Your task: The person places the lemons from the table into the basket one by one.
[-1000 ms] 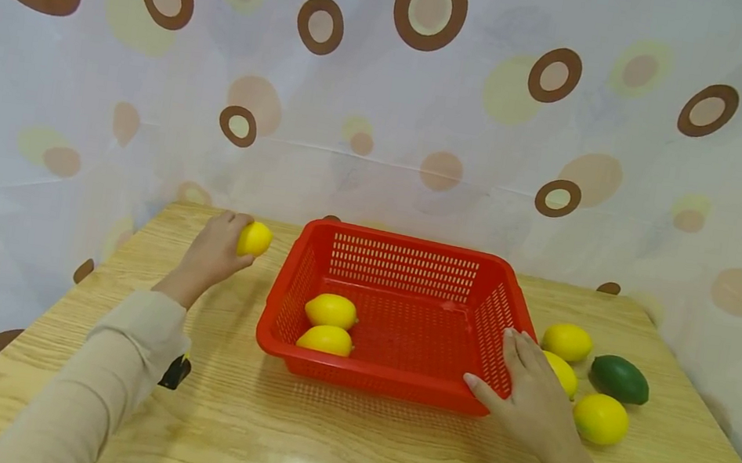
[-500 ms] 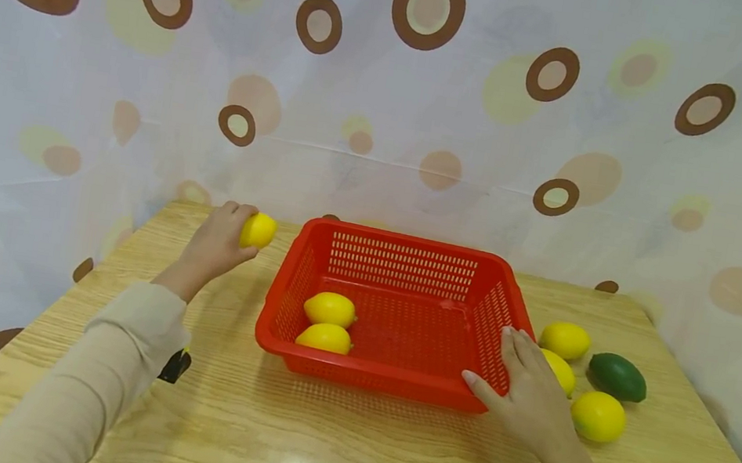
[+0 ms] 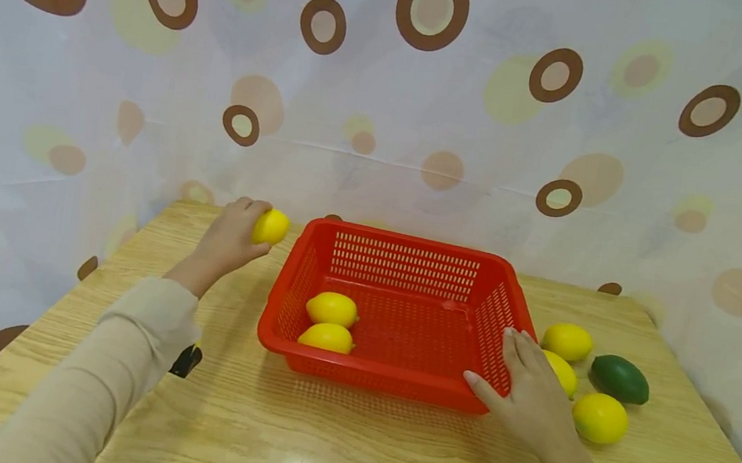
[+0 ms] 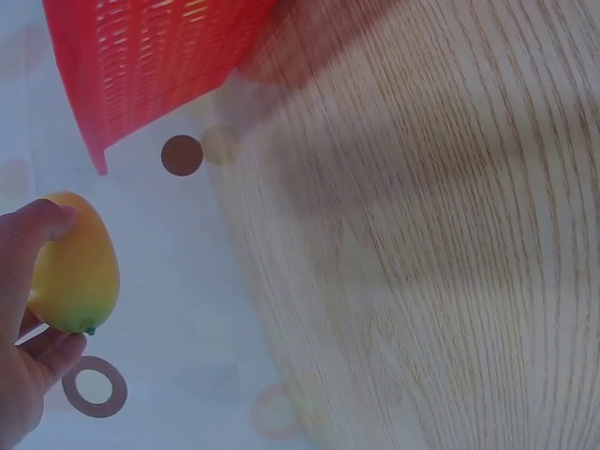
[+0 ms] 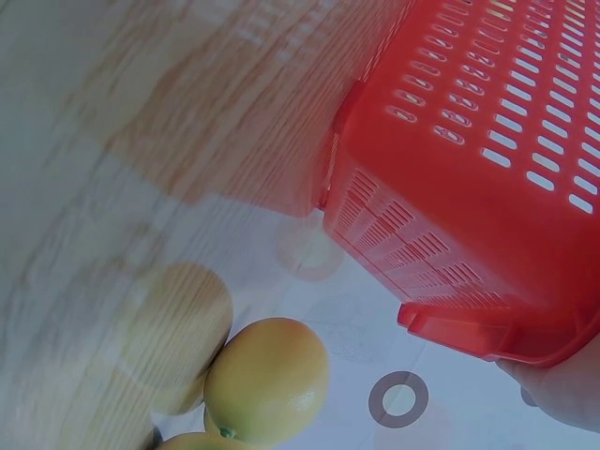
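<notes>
Noted a pale wood-grain table point(image 3: 375, 454), glare patch toward the near side, backed by a whitish curtain point(image 3: 376, 90) printed with brown rings and yellow and tan spots. Logged a red basket point(image 3: 386, 374) on the table, slotted walls, with 2 lemons point(image 3: 331, 309) lying inside near the left wall. Counted 3 loose lemons point(image 3: 601, 419) and 1 dark green fruit point(image 3: 619, 379) to the right.

Saw the left hand point(image 3: 233, 236) gripping 1 held lemon point(image 3: 270, 228) between thumb and curled fingers, above the table, just left of the basket's far left corner. Found the right hand point(image 3: 533, 397) resting on the near right corner, fingers extended over the rim, thumb spread apart.
</notes>
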### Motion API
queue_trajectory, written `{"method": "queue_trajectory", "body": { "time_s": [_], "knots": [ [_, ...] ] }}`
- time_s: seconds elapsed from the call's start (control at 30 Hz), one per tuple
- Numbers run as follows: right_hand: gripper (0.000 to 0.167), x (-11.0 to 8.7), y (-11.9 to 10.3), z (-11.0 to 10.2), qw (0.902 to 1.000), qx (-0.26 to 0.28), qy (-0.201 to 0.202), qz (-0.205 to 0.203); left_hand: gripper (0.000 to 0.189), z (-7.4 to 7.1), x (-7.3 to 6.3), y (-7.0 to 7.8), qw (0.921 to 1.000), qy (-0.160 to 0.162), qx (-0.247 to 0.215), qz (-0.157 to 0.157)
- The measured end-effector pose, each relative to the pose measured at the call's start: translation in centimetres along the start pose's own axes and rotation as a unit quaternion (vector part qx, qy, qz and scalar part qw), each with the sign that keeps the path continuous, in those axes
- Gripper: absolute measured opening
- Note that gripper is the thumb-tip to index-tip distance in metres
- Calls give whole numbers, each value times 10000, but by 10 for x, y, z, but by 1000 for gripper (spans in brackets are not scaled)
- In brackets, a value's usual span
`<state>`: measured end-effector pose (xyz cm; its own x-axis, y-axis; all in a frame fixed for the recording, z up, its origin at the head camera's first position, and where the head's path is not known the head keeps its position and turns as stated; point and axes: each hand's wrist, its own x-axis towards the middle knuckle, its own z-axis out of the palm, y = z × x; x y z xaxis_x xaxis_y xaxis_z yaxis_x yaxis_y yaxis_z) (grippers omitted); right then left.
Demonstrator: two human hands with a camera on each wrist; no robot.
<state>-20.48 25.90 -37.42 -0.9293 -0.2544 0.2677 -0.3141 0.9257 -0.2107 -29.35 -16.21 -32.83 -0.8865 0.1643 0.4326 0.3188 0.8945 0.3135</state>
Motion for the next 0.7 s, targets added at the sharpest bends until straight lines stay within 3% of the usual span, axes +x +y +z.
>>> {"method": "queue_trajectory", "body": {
  "time_s": [0.7],
  "knots": [
    [87, -1, -1, 0, 10000, -2, 39, -16, 51, -2, 5, 14, 9999, 71, -79, 81]
  ]
}}
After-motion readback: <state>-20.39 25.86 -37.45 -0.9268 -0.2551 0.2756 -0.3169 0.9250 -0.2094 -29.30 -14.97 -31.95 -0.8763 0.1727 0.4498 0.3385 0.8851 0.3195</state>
